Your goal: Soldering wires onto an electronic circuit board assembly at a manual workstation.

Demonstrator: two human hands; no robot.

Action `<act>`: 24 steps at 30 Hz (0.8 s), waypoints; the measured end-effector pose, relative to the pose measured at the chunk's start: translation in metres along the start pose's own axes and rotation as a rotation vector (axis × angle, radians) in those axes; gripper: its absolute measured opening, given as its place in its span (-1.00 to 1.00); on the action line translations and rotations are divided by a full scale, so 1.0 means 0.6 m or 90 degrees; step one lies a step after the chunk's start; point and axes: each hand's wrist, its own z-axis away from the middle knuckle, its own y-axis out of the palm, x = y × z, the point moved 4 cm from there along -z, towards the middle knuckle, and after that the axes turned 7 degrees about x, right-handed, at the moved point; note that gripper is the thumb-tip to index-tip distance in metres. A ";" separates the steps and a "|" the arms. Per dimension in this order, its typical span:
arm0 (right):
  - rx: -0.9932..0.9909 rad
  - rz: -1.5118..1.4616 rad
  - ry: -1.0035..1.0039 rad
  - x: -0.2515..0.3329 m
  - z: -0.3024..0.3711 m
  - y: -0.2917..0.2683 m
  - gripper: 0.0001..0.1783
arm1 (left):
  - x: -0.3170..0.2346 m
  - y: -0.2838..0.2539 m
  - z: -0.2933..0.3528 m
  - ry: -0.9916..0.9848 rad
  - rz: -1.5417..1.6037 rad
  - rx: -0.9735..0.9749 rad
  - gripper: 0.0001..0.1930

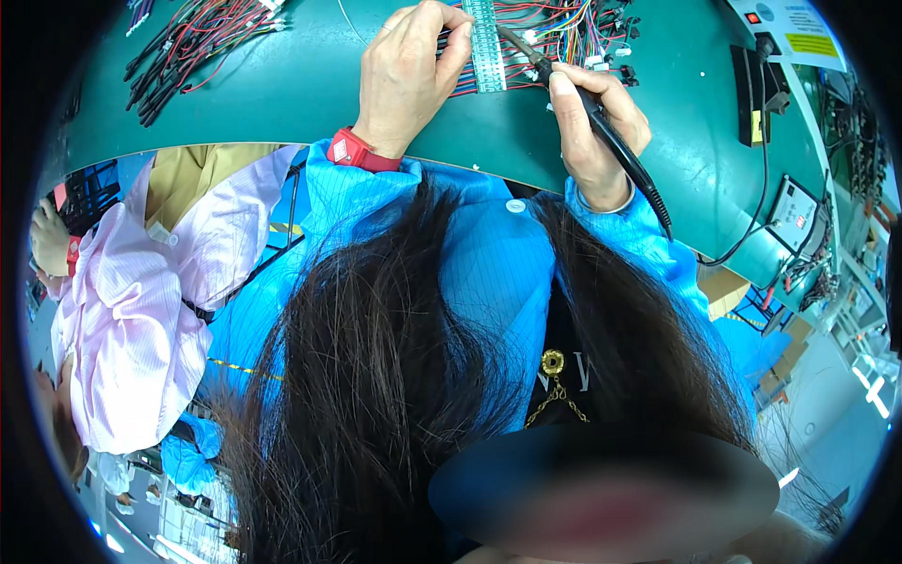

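Note:
My right hand (597, 132) grips a soldering iron (606, 127) with a black handle, like a pen. The iron's metal tip points up and left, at the right edge of a strip of small green circuit boards (487, 47). At the left side of that strip, my left hand (409, 70) has its thumb and forefinger closed in a pinch. What lies between those fingertips is too hidden to make out. Red, black and blue wires run out on both sides of the boards. Right of them spreads a bundle of coloured wires (573, 33) with connectors.
A loose pile of red and black cables (193, 56) lies on the green table (310, 103) at the left. The iron's cord reaches a white box (794, 38) at the far right. A small white device (794, 214) sits on the right edge. A co-worker in pink (141, 310) is at my left.

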 end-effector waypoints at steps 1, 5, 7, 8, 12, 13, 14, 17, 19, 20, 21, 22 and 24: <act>0.000 -0.002 -0.005 0.001 -0.001 -0.001 -0.87 | 0.000 0.000 -0.001 0.002 0.000 0.001 -0.92; -0.002 0.001 -0.004 0.001 -0.001 0.000 -0.86 | 0.003 0.000 0.001 -0.008 0.009 -0.001 -0.92; -0.001 -0.005 0.014 0.001 -0.001 -0.001 -0.87 | 0.008 0.008 0.004 0.020 -0.026 0.023 -0.93; -0.001 -0.005 0.013 0.000 0.000 -0.001 -0.87 | 0.008 0.007 0.004 0.020 -0.026 0.023 -0.93; 0.006 0.005 0.018 0.001 0.001 0.000 -0.87 | 0.008 0.006 0.004 0.010 -0.018 0.028 -0.93; 0.006 -0.001 0.015 0.002 0.000 0.001 -0.88 | 0.008 0.005 0.005 0.012 -0.020 0.028 -0.93; 0.006 0.000 0.014 0.002 0.000 0.001 -0.88 | 0.008 0.005 0.004 0.012 -0.020 0.028 -0.93; 0.005 0.003 0.001 0.002 0.000 -0.002 -0.88 | 0.008 0.005 0.003 0.015 -0.020 0.030 -0.92; -0.016 0.014 -0.008 0.006 0.002 -0.008 -0.88 | 0.008 0.006 0.001 0.009 -0.001 0.031 -0.92; -0.016 0.013 -0.008 0.008 0.004 -0.009 -0.88 | 0.008 0.006 0.002 0.009 -0.002 0.031 -0.92; -0.009 0.010 0.017 0.009 0.005 -0.009 -0.88 | 0.009 0.006 0.002 0.008 -0.001 0.033 -0.93; -0.002 0.007 0.041 0.008 0.005 -0.008 -0.88 | 0.010 0.006 0.003 0.008 0.000 0.034 -0.93; -0.005 0.008 0.030 0.005 0.005 -0.006 -0.88 | 0.010 0.005 0.003 0.014 -0.002 0.034 -0.93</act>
